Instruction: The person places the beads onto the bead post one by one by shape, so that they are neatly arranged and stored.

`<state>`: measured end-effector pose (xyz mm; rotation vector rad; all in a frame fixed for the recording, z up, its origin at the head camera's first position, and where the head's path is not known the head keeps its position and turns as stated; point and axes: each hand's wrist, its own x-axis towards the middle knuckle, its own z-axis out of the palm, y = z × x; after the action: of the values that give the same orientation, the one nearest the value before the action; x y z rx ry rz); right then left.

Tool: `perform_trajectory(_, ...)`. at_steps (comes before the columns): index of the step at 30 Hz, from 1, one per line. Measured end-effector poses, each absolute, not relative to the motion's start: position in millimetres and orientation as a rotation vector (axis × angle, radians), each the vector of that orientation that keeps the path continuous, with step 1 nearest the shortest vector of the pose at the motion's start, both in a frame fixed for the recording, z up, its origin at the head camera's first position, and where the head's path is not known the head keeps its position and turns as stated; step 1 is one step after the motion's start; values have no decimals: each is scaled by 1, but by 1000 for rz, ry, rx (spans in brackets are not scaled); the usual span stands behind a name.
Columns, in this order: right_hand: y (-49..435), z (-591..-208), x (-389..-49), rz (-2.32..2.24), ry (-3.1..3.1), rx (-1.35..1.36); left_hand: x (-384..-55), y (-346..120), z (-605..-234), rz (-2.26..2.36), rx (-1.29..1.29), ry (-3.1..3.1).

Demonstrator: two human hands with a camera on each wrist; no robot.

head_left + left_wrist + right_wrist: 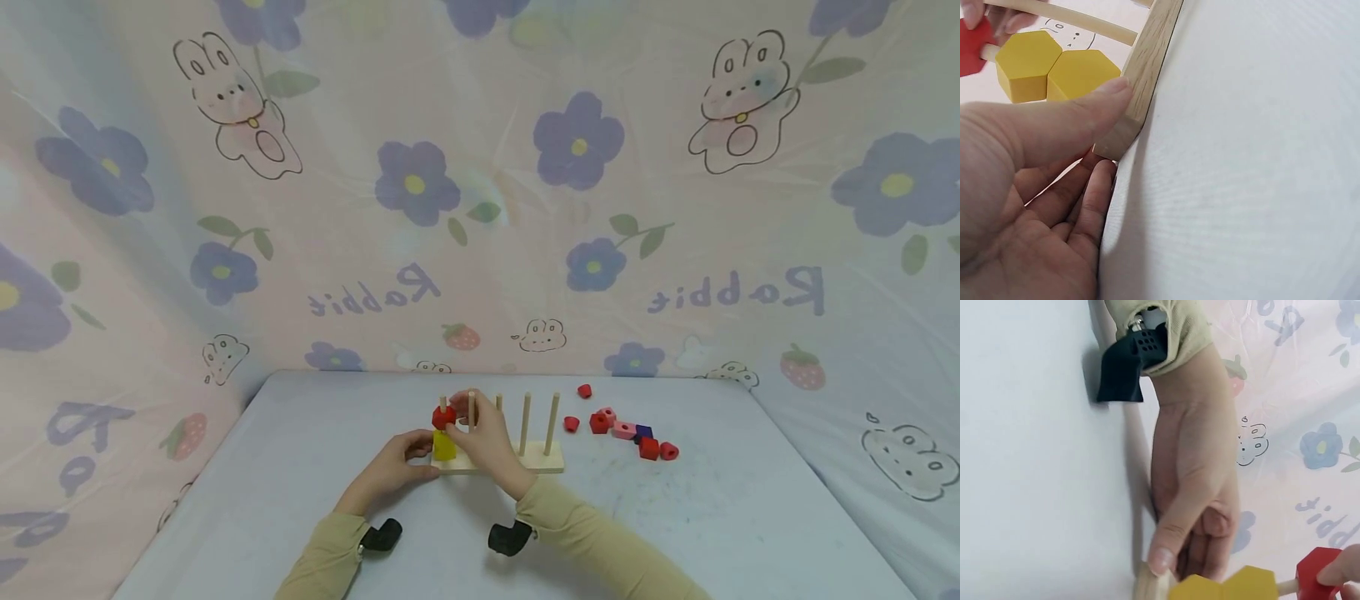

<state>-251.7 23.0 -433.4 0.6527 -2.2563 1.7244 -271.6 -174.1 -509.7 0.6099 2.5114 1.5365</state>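
A wooden peg stand (553, 460) with several upright pegs lies across the middle of the table. My left hand (390, 467) holds its left end, the thumb along the near edge and the fingers curled behind, as the left wrist view shows. Two yellow hexagonal blocks (1030, 59) are stacked on the leftmost peg, down at the base. Higher on that same peg, a gap above the yellow ones, is a red hexagonal block (443, 417). My right hand (491, 446) pinches this red block between thumb and fingers; its fingertips appear at the left wrist view's corner.
Right of the stand lies a loose group of blocks: red ones (649, 448), a pink one (624, 430) and a dark blue one (643, 432). Two small red pieces (572, 424) sit nearer the stand. A patterned curtain (495, 250) rises behind the white table (712, 517).
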Motion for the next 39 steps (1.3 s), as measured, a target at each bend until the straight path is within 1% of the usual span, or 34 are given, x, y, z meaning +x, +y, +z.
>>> perform_trajectory(4,23,-444,-253,1744,-2297,579,-272,-172,-510,1536,627,2517)
perform_trajectory(6,23,-438,-245,1789,-2284,579,-271,-171,-510,1546,633,2512)
perform_trajectory(11,29,-429,-233,1828,-2234,654,-270,-168,-508,1535,622,2515)
perform_trajectory(20,54,-457,-238,1676,-2386,756,-270,-167,-507,1520,616,2522)
perform_trajectory(27,82,-457,-225,1622,-2432,809,-270,-167,-509,1494,586,2544)
perform_trajectory(32,105,-453,-214,1707,-2412,813,-271,-168,-512,1491,574,2553)
perform_trajectory(39,141,-424,-198,1605,-2415,797,-270,-170,-510,1488,550,2565)
